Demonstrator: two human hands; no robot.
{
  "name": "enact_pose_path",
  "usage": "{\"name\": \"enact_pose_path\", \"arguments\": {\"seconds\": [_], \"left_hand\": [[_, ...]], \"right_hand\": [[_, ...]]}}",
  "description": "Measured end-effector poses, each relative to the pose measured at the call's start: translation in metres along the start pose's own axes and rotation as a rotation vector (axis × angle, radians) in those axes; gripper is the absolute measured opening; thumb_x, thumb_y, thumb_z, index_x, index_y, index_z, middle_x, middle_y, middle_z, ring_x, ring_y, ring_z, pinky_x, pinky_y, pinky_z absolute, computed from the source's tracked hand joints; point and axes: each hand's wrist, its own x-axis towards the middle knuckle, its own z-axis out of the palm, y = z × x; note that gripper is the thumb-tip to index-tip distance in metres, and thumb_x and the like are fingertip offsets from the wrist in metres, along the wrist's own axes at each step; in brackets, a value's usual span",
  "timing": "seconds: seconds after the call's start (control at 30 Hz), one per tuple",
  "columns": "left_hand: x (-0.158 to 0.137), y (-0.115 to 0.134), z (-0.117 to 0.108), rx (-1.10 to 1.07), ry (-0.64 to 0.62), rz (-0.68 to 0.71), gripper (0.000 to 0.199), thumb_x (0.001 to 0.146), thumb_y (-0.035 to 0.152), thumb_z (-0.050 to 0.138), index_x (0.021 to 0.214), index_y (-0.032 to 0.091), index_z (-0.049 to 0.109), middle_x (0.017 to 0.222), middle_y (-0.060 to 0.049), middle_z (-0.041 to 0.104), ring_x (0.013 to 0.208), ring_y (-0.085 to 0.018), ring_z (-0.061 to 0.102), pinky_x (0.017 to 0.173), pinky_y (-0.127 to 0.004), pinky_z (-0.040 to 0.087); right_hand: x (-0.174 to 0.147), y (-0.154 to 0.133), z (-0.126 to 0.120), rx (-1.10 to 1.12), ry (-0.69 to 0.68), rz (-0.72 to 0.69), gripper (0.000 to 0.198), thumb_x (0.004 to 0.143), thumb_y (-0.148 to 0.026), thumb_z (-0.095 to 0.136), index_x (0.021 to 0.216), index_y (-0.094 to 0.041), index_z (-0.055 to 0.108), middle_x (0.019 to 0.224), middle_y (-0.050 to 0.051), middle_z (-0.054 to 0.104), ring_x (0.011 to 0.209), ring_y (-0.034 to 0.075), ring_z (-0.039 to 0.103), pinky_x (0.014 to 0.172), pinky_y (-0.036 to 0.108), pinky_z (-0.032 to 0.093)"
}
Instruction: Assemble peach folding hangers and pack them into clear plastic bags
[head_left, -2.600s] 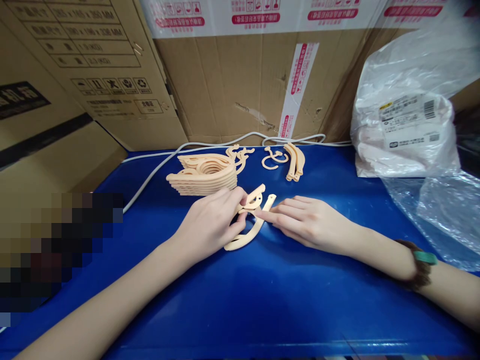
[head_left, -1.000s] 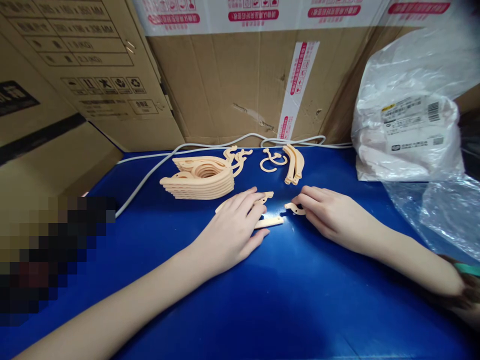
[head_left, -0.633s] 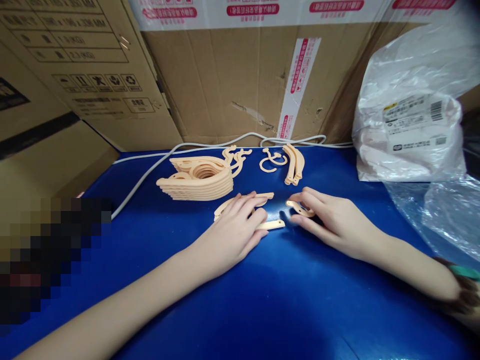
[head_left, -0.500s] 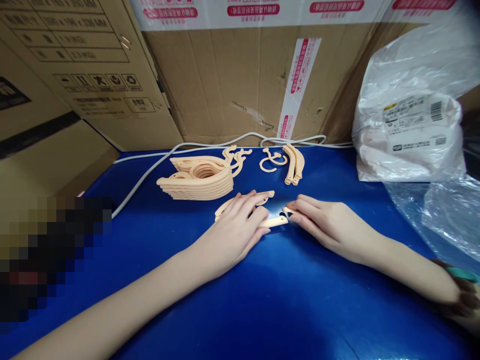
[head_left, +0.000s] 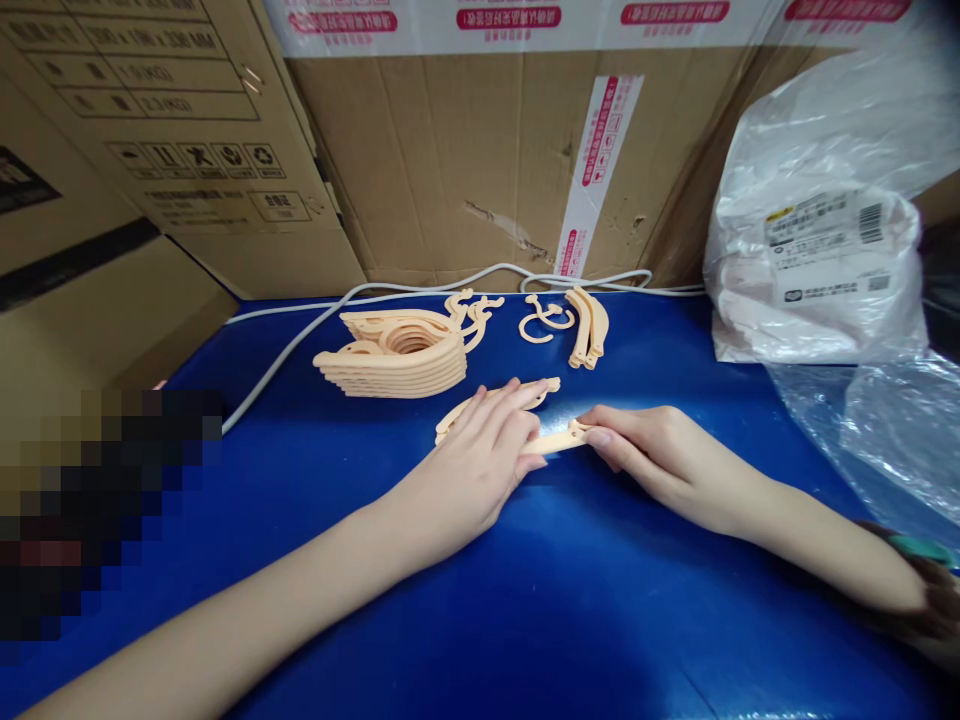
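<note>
My left hand (head_left: pixel 487 440) presses down on a beige plastic clothes hanger (head_left: pixel 556 441) lying on the blue table. Its fingers stretch over the curved back part while the thumb and index finger grip the straight arm. At that arm's right end, my right hand (head_left: pixel 645 450) pinches a small beige piece (head_left: pixel 576 424) between thumb and fingers. The piece touches the holed end of the arm; most of it is hidden by the fingers, so I cannot tell its shape.
Behind my left hand sits a stack of beige hanger parts (head_left: pixel 397 375), with several hooks (head_left: pixel 474 318) beside it. More hooks (head_left: pixel 537 328) and curved arms (head_left: pixel 591 328) lie further right. A white cable (head_left: pixel 292 350), cardboard boxes (head_left: pixel 465 160) and a plastic bag (head_left: pixel 817 280) border the table (head_left: pixel 540 620).
My right hand has brought the small piece against the end of the hanger arm, where a gap showed before. The hanger under my left hand has shifted slightly right.
</note>
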Motion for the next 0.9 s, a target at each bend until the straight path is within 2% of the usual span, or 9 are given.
{"name": "enact_pose_path", "arguments": {"seconds": [0.1,0.27,0.4,0.5,0.63,0.77,0.9], "left_hand": [[0.0009,0.0008,-0.0012,-0.025,0.007,0.003,0.010,0.102,0.023,0.033,0.100,0.018,0.041,0.148,-0.020,0.041,0.142,-0.031,0.034,0.112,-0.060,0.034],[0.0009,0.0017,-0.0024,-0.066,0.005,0.012,0.009,0.103,0.023,0.034,0.106,0.019,0.041,0.149,-0.019,0.040,0.143,-0.027,0.033,0.114,-0.057,0.032],[-0.0001,0.0013,-0.0025,-0.071,0.004,-0.007,0.012,0.103,0.023,0.033,0.111,0.019,0.042,0.150,-0.016,0.041,0.143,-0.024,0.033,0.116,-0.055,0.032],[0.0003,0.0016,-0.0037,-0.039,-0.006,0.003,0.015,0.103,0.024,0.033,0.110,0.018,0.045,0.150,-0.015,0.041,0.143,-0.024,0.034,0.116,-0.054,0.032],[0.0017,0.0030,-0.0060,0.020,-0.045,0.017,0.021,0.103,0.025,0.031,0.107,0.015,0.049,0.151,-0.017,0.038,0.143,-0.027,0.034,0.115,-0.055,0.032],[0.0022,0.0028,-0.0067,0.039,-0.075,0.014,0.022,0.103,0.023,0.031,0.104,0.014,0.052,0.152,-0.017,0.037,0.143,-0.031,0.032,0.114,-0.056,0.034],[0.0016,0.0013,-0.0068,0.025,-0.081,0.023,0.023,0.103,0.023,0.033,0.107,0.014,0.053,0.152,-0.017,0.037,0.143,-0.031,0.032,0.114,-0.057,0.033]], "right_hand": [[-0.0005,0.0025,0.0003,0.015,-0.030,-0.001,0.031,0.100,-0.041,0.042,0.097,-0.018,0.061,0.073,0.000,0.063,0.059,0.012,0.054,0.058,0.025,0.038],[-0.0018,0.0037,-0.0002,0.022,0.013,-0.088,0.026,0.101,-0.030,0.041,0.096,-0.017,0.063,0.076,0.001,0.065,0.060,0.011,0.054,0.058,0.023,0.039],[-0.0020,-0.0010,-0.0021,0.026,0.005,-0.033,0.031,0.098,-0.041,0.047,0.089,-0.017,0.063,0.065,-0.002,0.060,0.053,0.010,0.049,0.053,0.024,0.036],[-0.0015,-0.0028,-0.0029,0.077,-0.010,0.012,0.037,0.100,-0.044,0.042,0.086,-0.017,0.064,0.075,0.001,0.068,0.061,0.012,0.056,0.056,0.024,0.040],[-0.0010,-0.0007,-0.0026,0.076,-0.024,0.002,0.037,0.100,-0.043,0.041,0.093,-0.018,0.068,0.084,0.003,0.072,0.069,0.015,0.064,0.062,0.025,0.045],[-0.0018,0.0037,-0.0008,-0.009,-0.003,-0.050,0.033,0.101,-0.038,0.041,0.099,-0.020,0.069,0.091,0.004,0.074,0.080,0.018,0.069,0.071,0.026,0.050],[-0.0054,0.0071,0.0014,-0.163,0.045,-0.128,0.032,0.102,-0.034,0.039,0.111,-0.018,0.066,0.100,0.007,0.074,0.086,0.019,0.072,0.072,0.026,0.054]]}}
